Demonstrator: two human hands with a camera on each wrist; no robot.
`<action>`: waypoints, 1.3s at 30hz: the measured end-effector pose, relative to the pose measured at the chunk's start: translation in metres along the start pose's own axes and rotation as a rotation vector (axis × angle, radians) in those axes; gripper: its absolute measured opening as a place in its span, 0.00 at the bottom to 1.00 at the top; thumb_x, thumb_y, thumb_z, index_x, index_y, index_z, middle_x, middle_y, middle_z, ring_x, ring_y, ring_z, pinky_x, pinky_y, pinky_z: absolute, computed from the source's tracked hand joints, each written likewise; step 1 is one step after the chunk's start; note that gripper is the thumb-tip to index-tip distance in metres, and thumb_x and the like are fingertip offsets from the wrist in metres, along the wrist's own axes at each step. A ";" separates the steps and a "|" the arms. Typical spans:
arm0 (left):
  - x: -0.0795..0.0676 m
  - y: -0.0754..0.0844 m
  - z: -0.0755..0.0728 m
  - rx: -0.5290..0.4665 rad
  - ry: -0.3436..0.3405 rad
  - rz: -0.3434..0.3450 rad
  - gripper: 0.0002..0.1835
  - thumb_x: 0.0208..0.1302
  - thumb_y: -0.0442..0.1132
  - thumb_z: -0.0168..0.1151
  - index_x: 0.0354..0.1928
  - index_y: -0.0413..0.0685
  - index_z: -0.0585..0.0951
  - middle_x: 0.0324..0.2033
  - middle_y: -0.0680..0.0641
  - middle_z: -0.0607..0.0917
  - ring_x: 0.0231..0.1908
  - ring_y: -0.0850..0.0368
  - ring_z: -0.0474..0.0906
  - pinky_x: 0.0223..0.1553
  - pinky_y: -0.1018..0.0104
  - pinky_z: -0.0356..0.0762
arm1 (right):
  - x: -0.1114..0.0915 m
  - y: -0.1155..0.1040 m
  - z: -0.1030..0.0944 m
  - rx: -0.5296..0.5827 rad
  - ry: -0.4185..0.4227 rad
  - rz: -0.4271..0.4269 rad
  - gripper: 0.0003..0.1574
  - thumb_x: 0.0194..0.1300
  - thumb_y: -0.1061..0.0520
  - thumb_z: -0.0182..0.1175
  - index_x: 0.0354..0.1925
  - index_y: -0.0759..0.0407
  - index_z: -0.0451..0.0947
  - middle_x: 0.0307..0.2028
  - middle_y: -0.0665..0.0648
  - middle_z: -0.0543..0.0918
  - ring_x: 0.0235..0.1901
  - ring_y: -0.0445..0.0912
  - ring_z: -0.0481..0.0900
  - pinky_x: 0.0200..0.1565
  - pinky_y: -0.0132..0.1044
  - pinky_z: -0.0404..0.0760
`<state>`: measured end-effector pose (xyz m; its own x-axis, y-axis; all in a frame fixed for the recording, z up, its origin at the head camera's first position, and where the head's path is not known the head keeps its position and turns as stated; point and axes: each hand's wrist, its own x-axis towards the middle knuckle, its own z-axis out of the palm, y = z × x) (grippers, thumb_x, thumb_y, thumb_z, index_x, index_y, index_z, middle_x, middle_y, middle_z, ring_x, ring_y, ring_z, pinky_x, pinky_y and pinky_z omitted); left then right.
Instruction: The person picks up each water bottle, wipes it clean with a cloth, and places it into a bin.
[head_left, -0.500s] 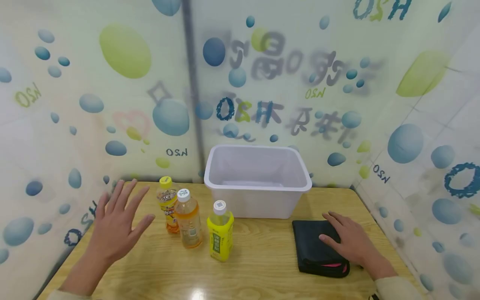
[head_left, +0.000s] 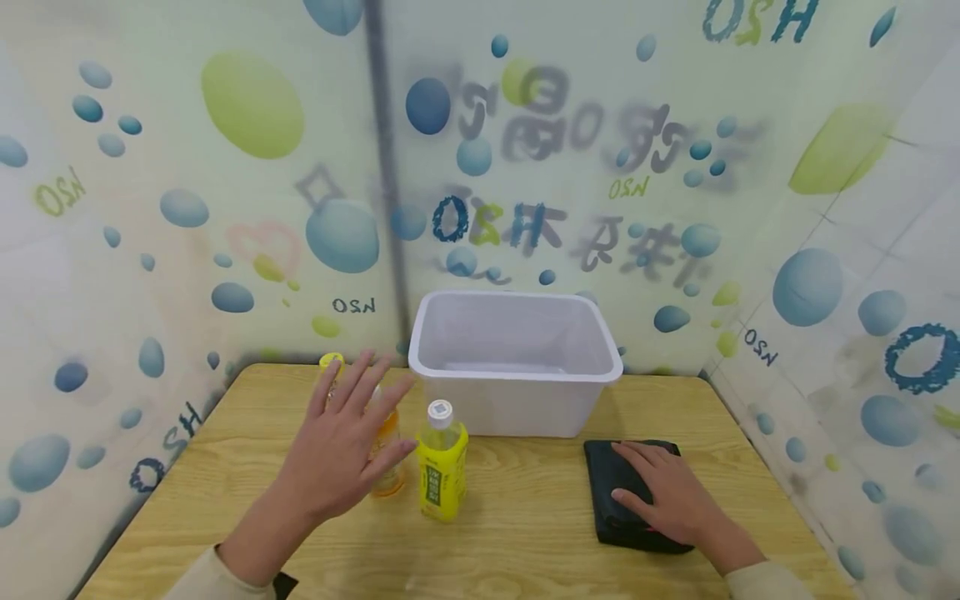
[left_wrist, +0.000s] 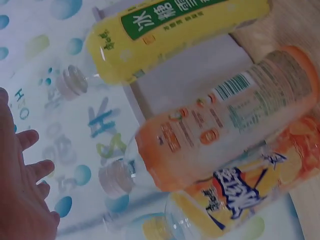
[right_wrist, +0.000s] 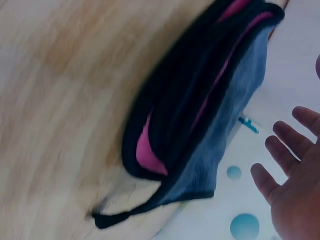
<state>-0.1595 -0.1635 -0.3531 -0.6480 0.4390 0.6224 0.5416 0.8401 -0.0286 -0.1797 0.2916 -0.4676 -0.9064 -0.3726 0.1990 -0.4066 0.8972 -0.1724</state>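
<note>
My left hand, fingers spread, hovers in front of the bottles in the head view. Behind it, a yellow-capped drink bottle is mostly hidden, and an orange drink bottle is partly covered. To their right stands a yellow-labelled drink bottle with a white cap. The left wrist view shows all three bottles apart from the fingers. Over a folded black fabric item with pink lining is my right hand, its fingers extended. In the right wrist view a gap separates this hand from the black item.
A white plastic bin stands at the back of the wooden table, just behind the yellow-labelled bottle. Patterned curtain-like walls enclose the table at the back and both sides.
My left hand has moved right, from beside the bottles to in front of two of them. The right hand has shifted slightly left over the black item. Bottles and bin stay put.
</note>
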 end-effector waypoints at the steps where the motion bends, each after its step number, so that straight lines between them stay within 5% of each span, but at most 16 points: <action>1: 0.004 0.004 0.004 0.003 -0.010 0.001 0.35 0.71 0.68 0.37 0.71 0.57 0.65 0.72 0.43 0.63 0.75 0.43 0.51 0.74 0.43 0.39 | 0.000 -0.002 0.002 0.006 -0.005 -0.004 0.40 0.66 0.33 0.56 0.69 0.50 0.67 0.64 0.57 0.74 0.62 0.58 0.72 0.56 0.64 0.70; 12: 0.020 0.017 0.035 0.030 -0.106 -0.060 0.37 0.70 0.67 0.39 0.72 0.52 0.65 0.73 0.46 0.63 0.76 0.47 0.48 0.76 0.48 0.38 | 0.003 -0.014 0.023 0.032 -0.078 -0.083 0.48 0.65 0.33 0.56 0.73 0.56 0.59 0.71 0.61 0.65 0.70 0.60 0.64 0.63 0.64 0.64; 23: 0.026 0.020 0.043 0.008 -0.111 -0.060 0.24 0.69 0.60 0.50 0.54 0.52 0.76 0.69 0.45 0.68 0.76 0.46 0.50 0.76 0.47 0.38 | -0.006 -0.004 0.047 0.098 -0.262 0.029 0.69 0.51 0.19 0.57 0.77 0.51 0.45 0.78 0.54 0.47 0.77 0.57 0.46 0.70 0.66 0.40; 31: 0.027 0.025 0.045 0.038 -0.125 -0.060 0.22 0.68 0.61 0.52 0.50 0.52 0.76 0.65 0.45 0.73 0.76 0.45 0.50 0.75 0.44 0.43 | -0.008 -0.002 0.049 -0.008 -0.224 0.017 0.70 0.48 0.14 0.52 0.77 0.50 0.48 0.77 0.53 0.52 0.76 0.55 0.52 0.68 0.64 0.54; 39: 0.027 0.028 0.049 0.005 -0.141 -0.048 0.20 0.71 0.57 0.47 0.51 0.51 0.76 0.66 0.45 0.72 0.76 0.45 0.49 0.74 0.43 0.43 | -0.005 -0.012 0.044 -0.095 -0.242 0.062 0.55 0.64 0.24 0.47 0.76 0.51 0.49 0.76 0.54 0.54 0.75 0.53 0.55 0.67 0.63 0.58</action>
<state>-0.1876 -0.1122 -0.3753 -0.7422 0.4379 0.5074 0.5056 0.8628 -0.0051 -0.1756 0.2727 -0.5089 -0.9350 -0.3515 -0.0476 -0.3470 0.9341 -0.0836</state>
